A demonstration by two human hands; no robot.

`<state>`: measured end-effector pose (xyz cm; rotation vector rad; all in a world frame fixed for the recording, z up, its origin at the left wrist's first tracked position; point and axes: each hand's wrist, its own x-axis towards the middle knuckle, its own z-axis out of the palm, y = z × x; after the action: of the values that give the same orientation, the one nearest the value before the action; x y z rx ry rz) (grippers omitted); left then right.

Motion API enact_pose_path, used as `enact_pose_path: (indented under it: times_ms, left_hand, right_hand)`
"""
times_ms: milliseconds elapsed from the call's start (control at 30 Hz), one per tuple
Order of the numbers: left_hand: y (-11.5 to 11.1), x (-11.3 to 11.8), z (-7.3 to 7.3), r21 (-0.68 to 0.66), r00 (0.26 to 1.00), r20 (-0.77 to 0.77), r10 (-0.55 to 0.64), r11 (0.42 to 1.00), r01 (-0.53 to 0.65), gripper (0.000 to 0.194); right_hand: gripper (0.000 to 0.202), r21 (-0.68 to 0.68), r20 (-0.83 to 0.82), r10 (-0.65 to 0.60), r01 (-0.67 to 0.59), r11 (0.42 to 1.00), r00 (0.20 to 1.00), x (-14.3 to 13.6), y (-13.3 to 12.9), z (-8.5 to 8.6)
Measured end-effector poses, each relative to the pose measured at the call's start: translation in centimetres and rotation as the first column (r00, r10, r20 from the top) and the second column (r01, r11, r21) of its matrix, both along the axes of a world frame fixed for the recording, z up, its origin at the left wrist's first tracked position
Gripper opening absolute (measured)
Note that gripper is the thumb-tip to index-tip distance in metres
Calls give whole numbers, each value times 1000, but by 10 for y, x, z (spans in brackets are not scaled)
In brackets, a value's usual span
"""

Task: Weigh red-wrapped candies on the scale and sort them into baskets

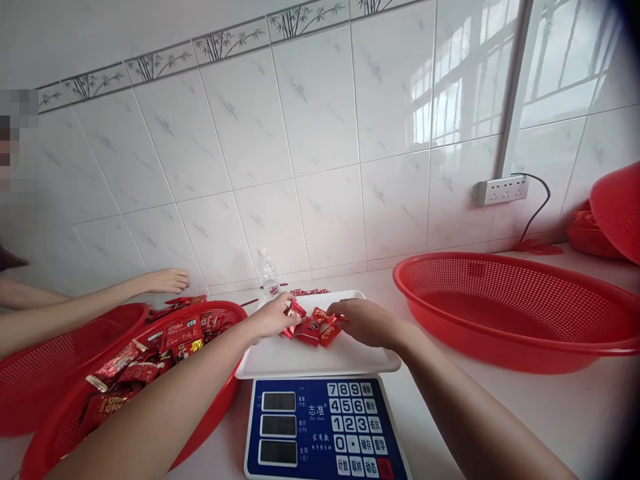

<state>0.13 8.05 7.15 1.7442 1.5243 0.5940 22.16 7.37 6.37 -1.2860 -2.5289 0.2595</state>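
My left hand [273,317] is closed around a small red wrapped packet [297,308] over the white weighing tray [320,363]. Several more red packets [309,331] lie in a small heap on the tray between my hands. My right hand [367,321] reaches in from the right, its fingers bent together onto the packets on that side of the heap; its fingertips are partly hidden. In front of the tray is the scale's blue keypad panel [320,427], with three dark displays whose readings I cannot make out.
Left of the scale stands a red basket [227,400] full of red packets. Another red basket [40,363] is beyond it, near another person's hand [167,281]. A clear bottle [268,270] stands behind the tray. At right are a large red basket [480,337] and a wall power strip [503,191].
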Motion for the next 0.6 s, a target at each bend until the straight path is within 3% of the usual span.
enact_pose_path:
  times_ms: [233,367,600]
  left_hand:
    - [9,6,2,49,999,50,12,999,-14,34]
    - [14,16,-8,144,1000,-9,-23,989,24,44]
    - [14,27,-19,91,989,-116,-87,991,98,71]
  right_hand:
    - [37,32,-27,-16,17,999,1000,7,5,-1]
    - [37,36,-35,-19,20,999,999,8,4,0]
    - [38,17,-41,-27,28,999,999,11,0,7]
